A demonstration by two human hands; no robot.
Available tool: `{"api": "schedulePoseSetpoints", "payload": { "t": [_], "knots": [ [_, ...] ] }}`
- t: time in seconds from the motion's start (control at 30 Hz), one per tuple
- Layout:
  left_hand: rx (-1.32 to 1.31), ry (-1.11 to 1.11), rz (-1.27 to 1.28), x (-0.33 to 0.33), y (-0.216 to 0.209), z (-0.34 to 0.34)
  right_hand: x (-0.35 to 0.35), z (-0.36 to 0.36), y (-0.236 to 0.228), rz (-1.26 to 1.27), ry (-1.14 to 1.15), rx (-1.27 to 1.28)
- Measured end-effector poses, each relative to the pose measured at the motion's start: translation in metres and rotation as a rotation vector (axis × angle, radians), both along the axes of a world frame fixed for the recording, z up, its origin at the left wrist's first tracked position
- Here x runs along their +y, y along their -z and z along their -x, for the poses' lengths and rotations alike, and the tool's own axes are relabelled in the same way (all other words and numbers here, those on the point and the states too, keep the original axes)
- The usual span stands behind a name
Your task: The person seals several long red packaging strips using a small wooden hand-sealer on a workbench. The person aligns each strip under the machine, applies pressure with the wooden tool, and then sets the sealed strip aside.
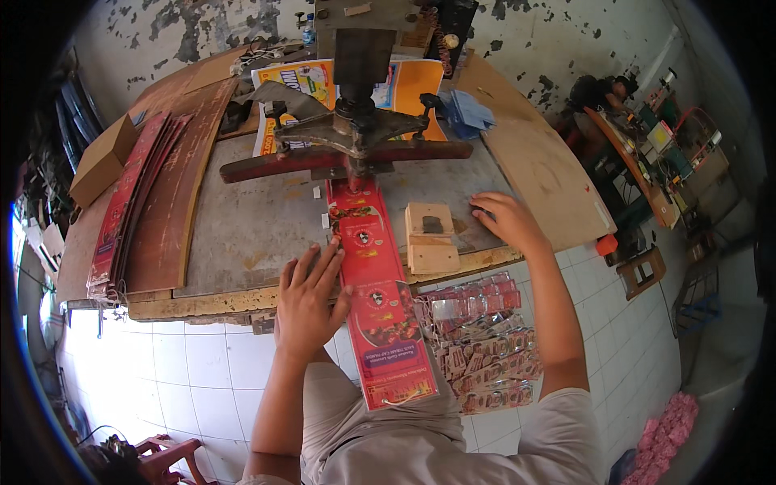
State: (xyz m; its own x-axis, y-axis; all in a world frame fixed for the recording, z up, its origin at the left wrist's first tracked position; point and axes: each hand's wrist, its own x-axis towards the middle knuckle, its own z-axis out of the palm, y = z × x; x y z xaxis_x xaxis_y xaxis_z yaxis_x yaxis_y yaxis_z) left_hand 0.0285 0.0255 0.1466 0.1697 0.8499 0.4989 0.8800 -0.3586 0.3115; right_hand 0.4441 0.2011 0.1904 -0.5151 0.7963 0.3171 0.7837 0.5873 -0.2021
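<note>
A long stack of red printed plastic strips point(376, 295) runs from beneath the press head point(353, 133) over the table's front edge to my lap. My left hand point(311, 299) lies at the strips' left edge, fingers spread, with fingertips and thumb touching it. My right hand point(508, 222) rests on the grey metal tabletop, its fingers apart and holding nothing. Between that hand and the strips sits a small wooden block point(432, 252) with a dark patch on its top. The far end of the strips is hidden under the press.
More red strips point(133, 202) lie on boards at the left beside a cardboard box point(103, 162). Printed sheets point(420, 81) and blue pieces point(467, 113) are behind the press. Bundles of small packs point(485, 347) lie below the table's front. Another person point(598, 97) works far right.
</note>
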Motion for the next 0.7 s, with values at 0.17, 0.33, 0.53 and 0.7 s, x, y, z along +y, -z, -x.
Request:
{"api": "schedulePoseSetpoints", "payload": {
  "t": [0.17,0.33,0.53,0.7],
  "knots": [
    [0.007,-0.003,-0.007,0.000,-0.001,-0.001,0.013,-0.001,-0.008,-0.036,-0.086,-0.180],
    [-0.034,0.000,0.027,-0.001,0.000,0.000,0.008,-0.001,-0.025,0.069,-0.131,-0.116],
    [-0.023,-0.003,0.028,-0.001,-0.001,-0.001,0.011,-0.019,-0.018,0.223,-0.131,0.012],
    [0.008,0.001,-0.013,-0.001,0.001,0.001,0.001,-0.013,-0.017,0.084,-0.139,-0.099]
  ]
}}
